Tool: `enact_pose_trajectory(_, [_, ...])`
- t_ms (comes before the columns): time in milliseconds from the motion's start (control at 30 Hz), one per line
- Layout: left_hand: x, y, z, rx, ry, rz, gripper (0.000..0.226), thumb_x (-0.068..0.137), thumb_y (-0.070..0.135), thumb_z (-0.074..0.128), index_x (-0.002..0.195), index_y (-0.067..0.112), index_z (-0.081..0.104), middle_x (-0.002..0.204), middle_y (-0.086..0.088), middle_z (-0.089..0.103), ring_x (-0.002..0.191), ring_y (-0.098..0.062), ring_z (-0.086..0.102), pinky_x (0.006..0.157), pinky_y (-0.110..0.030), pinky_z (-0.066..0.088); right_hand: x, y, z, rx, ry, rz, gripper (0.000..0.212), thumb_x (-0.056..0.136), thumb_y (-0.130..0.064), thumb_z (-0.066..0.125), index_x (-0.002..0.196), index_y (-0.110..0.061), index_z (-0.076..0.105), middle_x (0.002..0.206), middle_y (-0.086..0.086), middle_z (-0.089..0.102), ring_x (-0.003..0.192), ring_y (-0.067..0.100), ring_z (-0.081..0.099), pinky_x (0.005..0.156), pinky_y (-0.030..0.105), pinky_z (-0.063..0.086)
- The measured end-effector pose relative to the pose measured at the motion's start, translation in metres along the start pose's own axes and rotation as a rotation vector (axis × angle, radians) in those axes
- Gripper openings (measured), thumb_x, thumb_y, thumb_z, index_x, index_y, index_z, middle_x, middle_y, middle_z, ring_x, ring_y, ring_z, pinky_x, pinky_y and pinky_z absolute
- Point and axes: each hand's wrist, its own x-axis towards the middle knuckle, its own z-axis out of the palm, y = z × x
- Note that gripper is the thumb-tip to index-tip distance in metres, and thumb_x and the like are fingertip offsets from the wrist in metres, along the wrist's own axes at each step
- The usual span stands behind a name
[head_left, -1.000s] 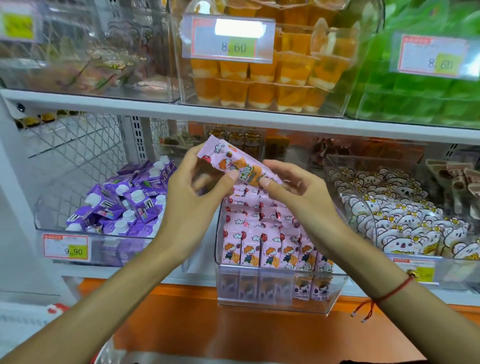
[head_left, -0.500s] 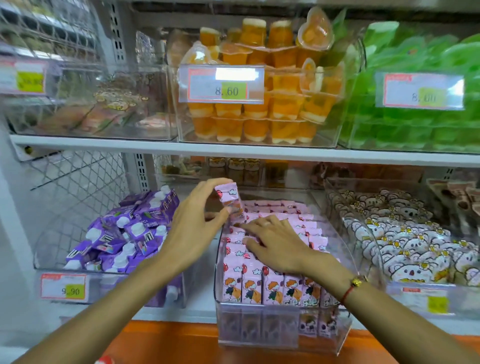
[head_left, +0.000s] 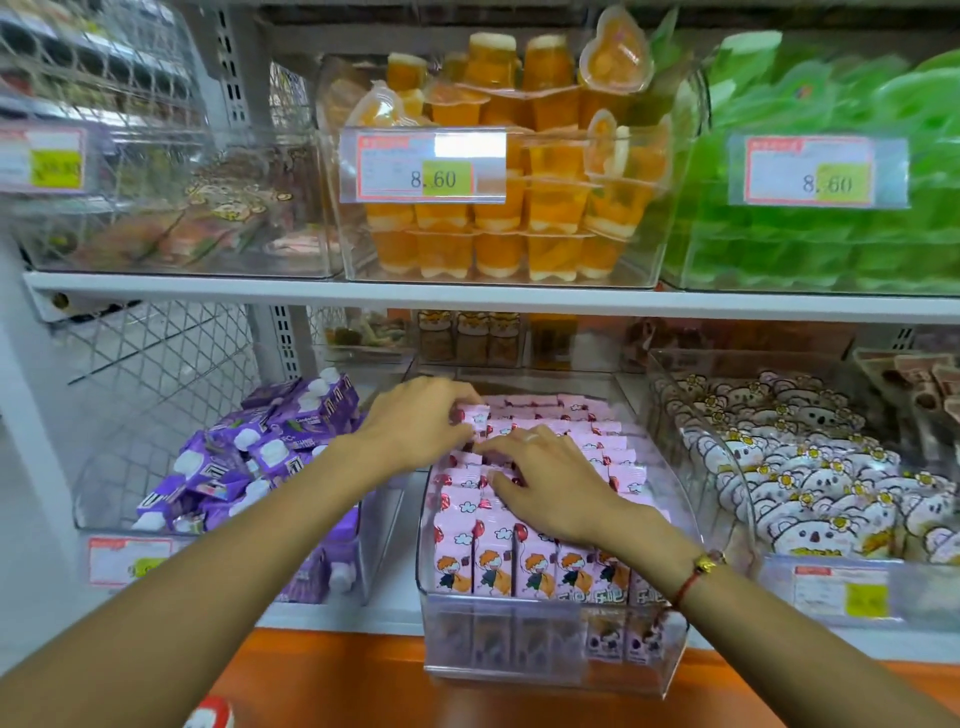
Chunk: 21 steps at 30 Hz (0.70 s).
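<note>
A clear plastic bin (head_left: 550, 670) on the lower shelf holds rows of upright pink snack packets (head_left: 524, 561) printed with a cartoon child and balloons. My left hand (head_left: 415, 421) pinches the top of one pink packet (head_left: 475, 415) at the back left of the rows, and it stands nearly level with its neighbours. My right hand (head_left: 545, 478) lies flat over the middle rows with fingers spread, pressing the packet tops just right of that one. A red cord bracelet sits on my right wrist.
Left of the pink packets, a clear bin (head_left: 104, 525) holds purple spouted pouches (head_left: 244, 457). To the right, another holds white koala-print packets (head_left: 810, 483). The shelf above carries orange jelly cups (head_left: 524, 228), green packets (head_left: 831, 244) and price tags. An orange ledge (head_left: 363, 680) runs below.
A second ago both hands held one pink packet in the air before the shelf. My left hand has lowered it into the back row, and my right hand has let go and settled on the rows.
</note>
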Motion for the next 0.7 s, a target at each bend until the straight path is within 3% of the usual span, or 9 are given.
enact_pose_trajectory(100, [-0.016, 0.003, 0.001, -0.111, 0.169, -0.093, 0.039, 0.089, 0.028, 0.061, 0.127, 0.035, 0.054, 0.127, 0.007, 0.061, 0.115, -0.020, 0.058, 0.088, -0.035, 0.048, 0.002, 0.000, 0.000, 0.001, 0.005, -0.004, 0.038, 0.099, -0.032, 0.043, 0.136, -0.025, 0.048, 0.123, 0.005, 0.058, 0.115, 0.025, 0.044, 0.094, 0.038, 0.034])
enact_pose_trajectory(233, [-0.067, 0.002, 0.003, -0.408, 0.356, -0.180, 0.040, 0.084, 0.036, 0.065, 0.122, 0.039, 0.053, 0.113, 0.019, 0.063, 0.097, -0.004, 0.061, 0.078, -0.029, 0.049, 0.011, 0.000, -0.006, 0.078, 0.115, 0.020, 0.035, 0.100, -0.027, 0.043, 0.133, -0.019, 0.051, 0.117, 0.011, 0.062, 0.108, 0.029, 0.055, 0.085, 0.033, 0.041])
enact_pose_trajectory(333, [-0.105, 0.011, 0.014, -0.405, 0.275, -0.177, 0.051, 0.076, 0.052, 0.066, 0.121, 0.046, 0.044, 0.104, 0.029, 0.053, 0.084, 0.007, 0.054, 0.071, -0.025, 0.044, 0.025, -0.002, -0.004, 0.051, 0.052, 0.006, 0.036, 0.101, -0.026, 0.040, 0.132, -0.015, 0.054, 0.121, 0.012, 0.062, 0.107, 0.030, 0.057, 0.086, 0.034, 0.043])
enact_pose_trajectory(433, [-0.116, 0.012, 0.019, -0.306, 0.203, -0.181, 0.055, 0.081, 0.048, 0.063, 0.130, 0.049, 0.038, 0.101, 0.027, 0.051, 0.092, -0.003, 0.057, 0.074, -0.026, 0.041, 0.035, -0.003, 0.005, -0.085, -0.179, 0.034, 0.046, 0.102, -0.042, 0.028, 0.136, -0.020, 0.050, 0.138, 0.010, 0.050, 0.125, 0.031, 0.043, 0.103, 0.045, 0.030])
enact_pose_trajectory(600, [-0.114, 0.004, 0.019, -0.215, 0.206, -0.190, 0.053, 0.086, 0.042, 0.060, 0.136, 0.045, 0.041, 0.113, 0.015, 0.065, 0.107, -0.017, 0.060, 0.075, -0.029, 0.038, 0.042, -0.006, 0.009, -0.224, -0.316, 0.059, 0.056, 0.100, -0.051, 0.015, 0.143, -0.025, 0.040, 0.149, 0.007, 0.037, 0.131, 0.029, 0.033, 0.105, 0.049, 0.023])
enact_pose_trajectory(700, [-0.114, 0.003, 0.018, -0.305, 0.177, -0.193, 0.050, 0.084, 0.046, 0.063, 0.131, 0.046, 0.046, 0.109, 0.014, 0.067, 0.104, -0.013, 0.061, 0.079, -0.029, 0.046, 0.042, -0.005, 0.003, -0.165, -0.297, 0.037, 0.049, 0.102, -0.043, 0.022, 0.137, -0.021, 0.048, 0.141, 0.009, 0.045, 0.128, 0.031, 0.038, 0.101, 0.045, 0.030])
